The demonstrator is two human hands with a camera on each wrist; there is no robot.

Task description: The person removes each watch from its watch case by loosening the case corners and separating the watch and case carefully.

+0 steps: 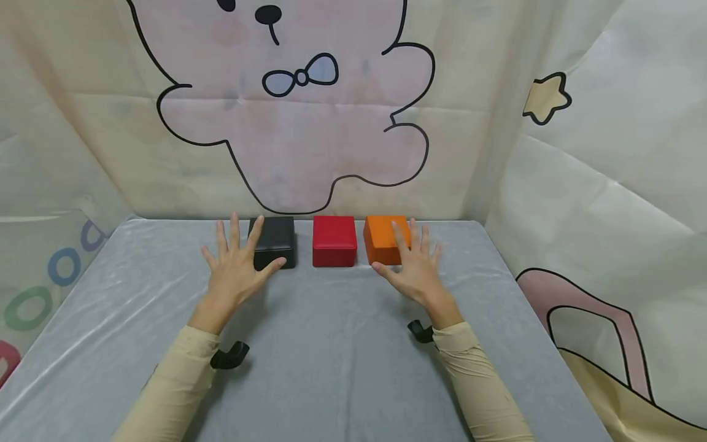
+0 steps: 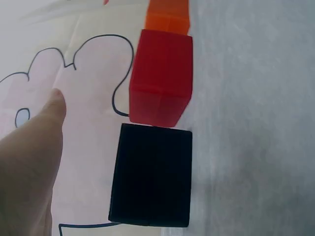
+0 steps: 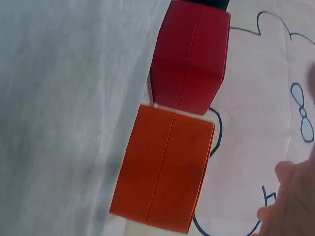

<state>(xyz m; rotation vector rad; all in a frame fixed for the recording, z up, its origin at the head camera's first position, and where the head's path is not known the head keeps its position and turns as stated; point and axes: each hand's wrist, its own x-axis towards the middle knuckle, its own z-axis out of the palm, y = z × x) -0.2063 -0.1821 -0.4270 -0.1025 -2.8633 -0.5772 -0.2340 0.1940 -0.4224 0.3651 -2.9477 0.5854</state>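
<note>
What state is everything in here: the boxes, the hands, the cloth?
Black box: looks closed, seam too dark to make out
Red box: closed
Orange box: closed
Left hand: open, fingers spread, holding nothing
Right hand: open, fingers spread, holding nothing
Tablecloth: spread out, lightly wrinkled

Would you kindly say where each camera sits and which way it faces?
Head: worn there, facing forward and down over the table; left hand, right hand, sleeves show.
Left wrist: worn there, facing the black box; part of the left hand shows.
Right wrist: worn there, facing the orange box; part of the right hand shows.
Wrist views share the red box.
</note>
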